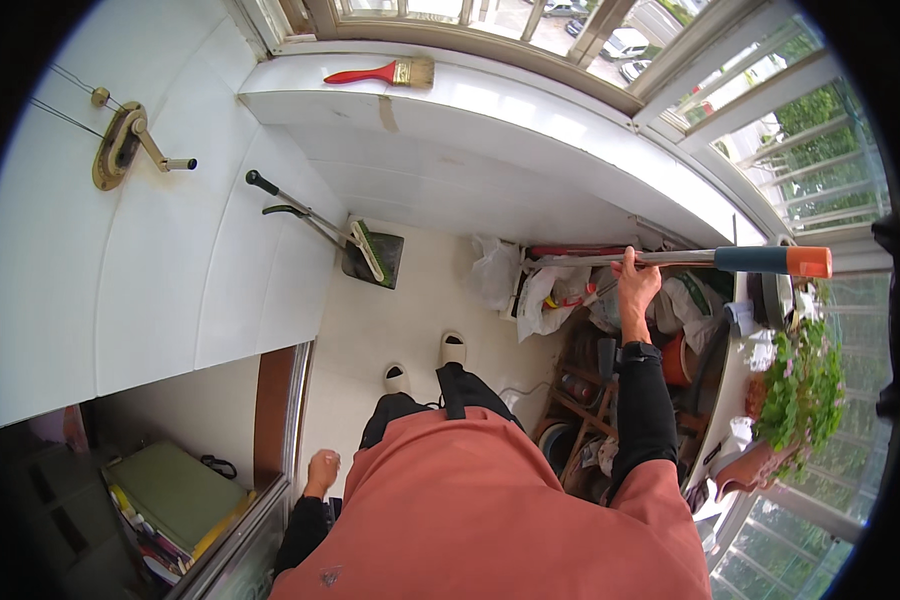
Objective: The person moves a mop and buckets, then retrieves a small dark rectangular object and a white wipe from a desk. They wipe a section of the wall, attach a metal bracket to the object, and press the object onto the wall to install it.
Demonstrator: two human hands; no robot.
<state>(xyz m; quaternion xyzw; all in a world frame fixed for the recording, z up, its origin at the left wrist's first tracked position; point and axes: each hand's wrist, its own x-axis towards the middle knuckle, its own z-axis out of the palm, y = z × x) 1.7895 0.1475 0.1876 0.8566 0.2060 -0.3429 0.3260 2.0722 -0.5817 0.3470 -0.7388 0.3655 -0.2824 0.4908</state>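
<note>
My right hand [637,290] is wrapped round a long metal pole [677,258] with a dark blue and orange grip [770,261]. The pole lies across the view, its grip end pointing right over the plant ledge. Its other end runs left among bags, and I cannot tell what head it has. My left hand [321,472] hangs low beside the door frame [282,420], its fingers curled with nothing visible in them.
A broom [368,250] and dustpan [395,262] lean by the white wall. The sill holds a red-handled paintbrush [380,73]. Plastic bags [492,270] and a wooden rack [582,395] stand right, below a potted plant [798,390]. A hand crank [135,145] is wall-mounted.
</note>
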